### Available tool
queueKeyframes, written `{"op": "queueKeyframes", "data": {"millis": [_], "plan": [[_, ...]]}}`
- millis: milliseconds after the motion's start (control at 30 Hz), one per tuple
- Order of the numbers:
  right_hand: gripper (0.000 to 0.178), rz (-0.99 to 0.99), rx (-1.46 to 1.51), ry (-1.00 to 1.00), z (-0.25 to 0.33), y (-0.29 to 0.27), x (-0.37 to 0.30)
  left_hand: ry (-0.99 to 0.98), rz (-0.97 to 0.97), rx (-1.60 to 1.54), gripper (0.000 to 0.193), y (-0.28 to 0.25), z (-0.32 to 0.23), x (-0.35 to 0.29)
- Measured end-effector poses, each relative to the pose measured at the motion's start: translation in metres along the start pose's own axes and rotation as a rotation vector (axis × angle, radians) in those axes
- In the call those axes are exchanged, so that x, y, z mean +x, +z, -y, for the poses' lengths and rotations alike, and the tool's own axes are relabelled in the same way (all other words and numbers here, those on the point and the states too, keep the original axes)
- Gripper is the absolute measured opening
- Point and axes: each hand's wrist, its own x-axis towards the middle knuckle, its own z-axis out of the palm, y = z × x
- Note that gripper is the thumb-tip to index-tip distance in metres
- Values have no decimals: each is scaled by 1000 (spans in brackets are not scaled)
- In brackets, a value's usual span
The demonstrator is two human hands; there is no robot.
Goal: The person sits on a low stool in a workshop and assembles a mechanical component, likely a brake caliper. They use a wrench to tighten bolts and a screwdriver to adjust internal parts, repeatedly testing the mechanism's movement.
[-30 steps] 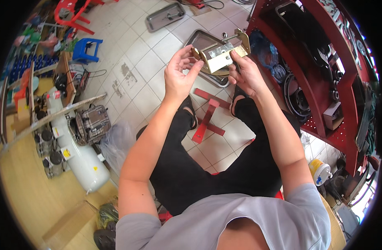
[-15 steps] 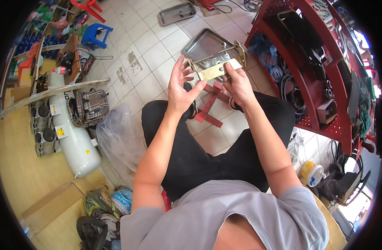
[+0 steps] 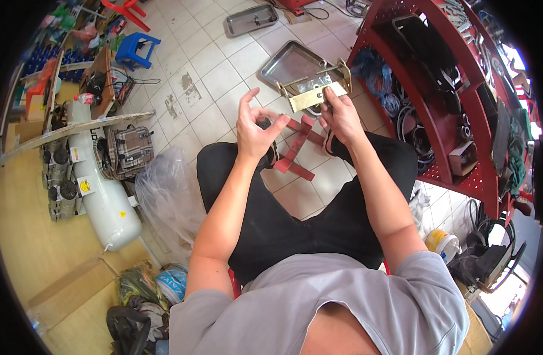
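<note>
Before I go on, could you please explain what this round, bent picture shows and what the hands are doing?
The picture comes from a wide camera worn on a person's head, looking down, so straight lines bend near the rim. The person sits over a tiled floor, both bare forearms reaching forward. The right hand grips a brass-coloured metal bracket. The left hand is open, fingers spread, off the bracket; something small and dark shows at its palm, too unclear to name. Below lie red strips and a metal tray. A red rack stands right, a white tank left.

A white air compressor tank (image 3: pixel 100 198) lies beside a plaid bag (image 3: pixel 129 151) and a blue stool (image 3: pixel 136 48).
</note>
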Motion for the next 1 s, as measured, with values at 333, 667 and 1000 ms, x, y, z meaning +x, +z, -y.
{"op": "queueKeyframes", "data": {"millis": [333,667,1000], "plan": [[23,75,-39,0,3,-11,6,219,-112,-86,80,11,17,13],[25,93,-59,-25,7,-12,9,117,6,-177,73,14,13,14],[33,48,-35,-39,9,-9,10,102,213,-126,43,5,36,13]]}}
